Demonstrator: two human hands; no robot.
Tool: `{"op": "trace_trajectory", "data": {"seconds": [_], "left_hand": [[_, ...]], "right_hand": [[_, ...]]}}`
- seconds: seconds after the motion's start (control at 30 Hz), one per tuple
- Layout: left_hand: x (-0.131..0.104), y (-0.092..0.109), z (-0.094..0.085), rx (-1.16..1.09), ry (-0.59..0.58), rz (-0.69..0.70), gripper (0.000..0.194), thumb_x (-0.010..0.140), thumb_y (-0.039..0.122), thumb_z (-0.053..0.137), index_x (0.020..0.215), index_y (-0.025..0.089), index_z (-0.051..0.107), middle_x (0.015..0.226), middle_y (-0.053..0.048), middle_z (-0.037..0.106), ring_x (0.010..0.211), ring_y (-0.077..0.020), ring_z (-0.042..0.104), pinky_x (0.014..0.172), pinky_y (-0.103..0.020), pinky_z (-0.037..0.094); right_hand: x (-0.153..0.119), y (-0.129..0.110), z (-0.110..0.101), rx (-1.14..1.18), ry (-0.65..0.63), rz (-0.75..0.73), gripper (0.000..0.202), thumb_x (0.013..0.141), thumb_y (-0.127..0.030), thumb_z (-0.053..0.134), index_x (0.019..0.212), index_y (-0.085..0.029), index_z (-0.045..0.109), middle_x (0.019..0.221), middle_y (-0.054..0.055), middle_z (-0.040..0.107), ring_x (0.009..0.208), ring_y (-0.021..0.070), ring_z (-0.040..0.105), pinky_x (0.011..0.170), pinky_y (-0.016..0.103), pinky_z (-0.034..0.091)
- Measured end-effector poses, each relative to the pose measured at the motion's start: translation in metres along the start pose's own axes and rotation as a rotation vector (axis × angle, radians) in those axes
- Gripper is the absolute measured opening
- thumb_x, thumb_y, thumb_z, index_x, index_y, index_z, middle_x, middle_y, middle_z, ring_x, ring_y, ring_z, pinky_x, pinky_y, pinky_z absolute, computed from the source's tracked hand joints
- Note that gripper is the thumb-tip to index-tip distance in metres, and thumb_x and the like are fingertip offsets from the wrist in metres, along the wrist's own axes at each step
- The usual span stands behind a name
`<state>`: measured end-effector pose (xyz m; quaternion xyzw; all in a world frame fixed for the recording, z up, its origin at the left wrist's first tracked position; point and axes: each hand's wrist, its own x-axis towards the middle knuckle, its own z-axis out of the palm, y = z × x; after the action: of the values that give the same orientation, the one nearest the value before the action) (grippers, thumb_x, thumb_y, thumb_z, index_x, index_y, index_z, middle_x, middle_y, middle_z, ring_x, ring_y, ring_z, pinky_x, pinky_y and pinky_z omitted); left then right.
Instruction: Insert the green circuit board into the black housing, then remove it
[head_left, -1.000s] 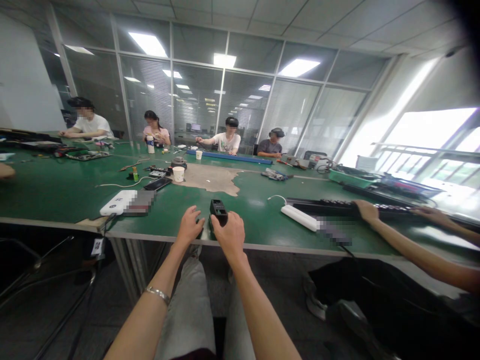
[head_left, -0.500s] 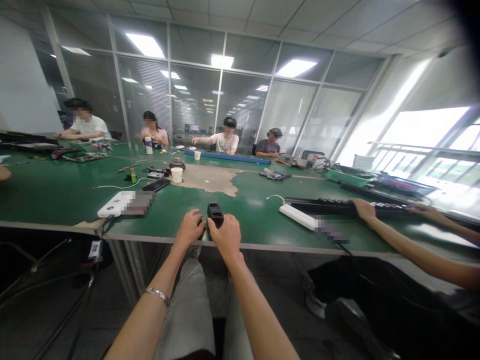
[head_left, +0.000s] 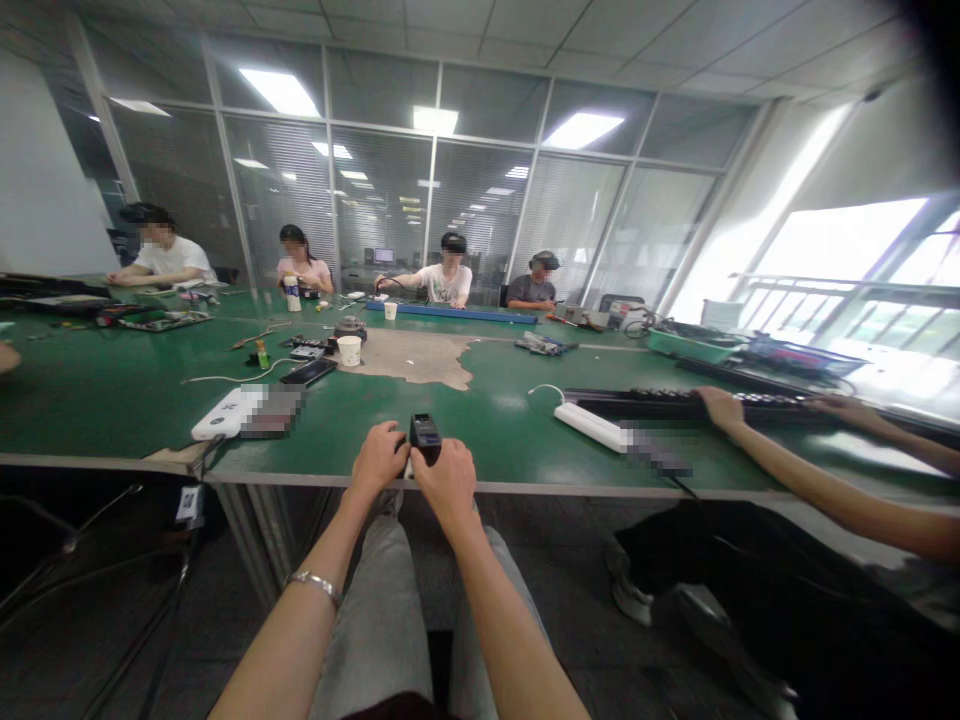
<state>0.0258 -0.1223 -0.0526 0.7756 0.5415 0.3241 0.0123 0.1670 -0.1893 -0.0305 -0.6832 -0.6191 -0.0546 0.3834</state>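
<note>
Just above the table's front edge, my right hand [head_left: 448, 482] is closed around a small black box-shaped device [head_left: 425, 432], whose kind I cannot make out. Its greyish panel faces up towards me. Close beside it on the left is my left hand [head_left: 379, 458], with fingers curled and thumb near the device. A small dark thing shows at the left fingertips, too small to name. A bit of something white is visible between the two hands.
On the green table [head_left: 337, 420] lie a white power strip [head_left: 592, 427], a white box [head_left: 225, 414], a black phone [head_left: 309, 372] and a paper cup [head_left: 349, 350]. A co-worker's hands [head_left: 724, 410] rest on a long black part at right. Several people sit across.
The black device has tilted in my right hand, so its panel shows more and its slotted end less. Both hands stay close together at the table edge. The view has shifted slightly.
</note>
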Motion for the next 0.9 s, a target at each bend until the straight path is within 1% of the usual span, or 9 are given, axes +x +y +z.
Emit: {"op": "trace_trajectory", "data": {"seconds": [0.13, 0.3, 0.47, 0.57, 0.67, 0.77, 0.9], "left_hand": [[-0.001, 0.005, -0.001, 0.024, -0.023, 0.015, 0.024, 0.087, 0.026, 0.055, 0.101, 0.020, 0.074, 0.123, -0.010, 0.063, 0.113, -0.0233, 0.057, 0.102, -0.036, 0.043], [0.000, 0.008, -0.001, 0.051, -0.015, 0.007, 0.025, 0.087, 0.025, 0.055, 0.102, 0.020, 0.074, 0.120, -0.011, 0.065, 0.112, -0.0233, 0.057, 0.101, -0.036, 0.042], [0.000, 0.008, 0.000, 0.064, -0.001, -0.004, 0.026, 0.086, 0.026, 0.055, 0.103, 0.020, 0.074, 0.119, -0.010, 0.066, 0.111, -0.0224, 0.058, 0.100, -0.033, 0.043], [0.000, 0.009, 0.000, 0.069, 0.007, -0.012, 0.025, 0.087, 0.028, 0.054, 0.099, 0.020, 0.075, 0.116, -0.010, 0.068, 0.109, -0.0212, 0.059, 0.098, -0.032, 0.044], [-0.001, 0.010, 0.001, 0.074, 0.019, -0.013, 0.025, 0.089, 0.028, 0.052, 0.096, 0.020, 0.075, 0.113, -0.009, 0.069, 0.106, -0.0202, 0.060, 0.097, -0.031, 0.043], [-0.001, 0.012, 0.000, 0.077, 0.024, -0.002, 0.025, 0.088, 0.028, 0.052, 0.097, 0.021, 0.074, 0.112, -0.008, 0.069, 0.107, -0.0197, 0.059, 0.098, -0.030, 0.042], [-0.002, 0.014, -0.003, 0.084, 0.021, 0.014, 0.024, 0.087, 0.027, 0.053, 0.098, 0.022, 0.074, 0.112, -0.007, 0.068, 0.108, -0.0196, 0.059, 0.098, -0.030, 0.041]], "right_hand": [[-0.003, 0.000, -0.001, -0.021, -0.003, 0.005, 0.036, 0.082, -0.050, 0.060, 0.092, -0.015, 0.062, 0.098, 0.015, 0.064, 0.094, 0.0266, 0.058, 0.082, 0.034, 0.040], [-0.004, 0.000, -0.002, -0.019, -0.008, 0.010, 0.036, 0.083, -0.049, 0.059, 0.091, -0.014, 0.063, 0.103, 0.016, 0.064, 0.097, 0.0272, 0.058, 0.084, 0.034, 0.040], [-0.002, -0.003, -0.002, 0.050, 0.028, 0.012, 0.038, 0.084, -0.049, 0.058, 0.097, -0.013, 0.064, 0.114, 0.017, 0.063, 0.105, 0.0276, 0.057, 0.088, 0.035, 0.040], [0.003, -0.006, -0.004, 0.083, 0.055, 0.006, 0.039, 0.084, -0.049, 0.059, 0.099, -0.013, 0.064, 0.118, 0.016, 0.062, 0.108, 0.0278, 0.056, 0.090, 0.035, 0.040], [0.009, -0.009, -0.009, 0.103, 0.088, -0.007, 0.040, 0.084, -0.049, 0.059, 0.100, -0.013, 0.063, 0.119, 0.017, 0.062, 0.109, 0.0281, 0.055, 0.091, 0.036, 0.041], [0.017, -0.011, -0.017, 0.133, 0.127, -0.022, 0.041, 0.084, -0.050, 0.059, 0.100, -0.013, 0.063, 0.118, 0.017, 0.062, 0.111, 0.0276, 0.055, 0.092, 0.036, 0.041], [0.025, -0.006, -0.030, 0.150, 0.174, -0.041, 0.042, 0.085, -0.052, 0.057, 0.101, -0.013, 0.062, 0.119, 0.018, 0.061, 0.111, 0.0269, 0.055, 0.093, 0.037, 0.041]]}}
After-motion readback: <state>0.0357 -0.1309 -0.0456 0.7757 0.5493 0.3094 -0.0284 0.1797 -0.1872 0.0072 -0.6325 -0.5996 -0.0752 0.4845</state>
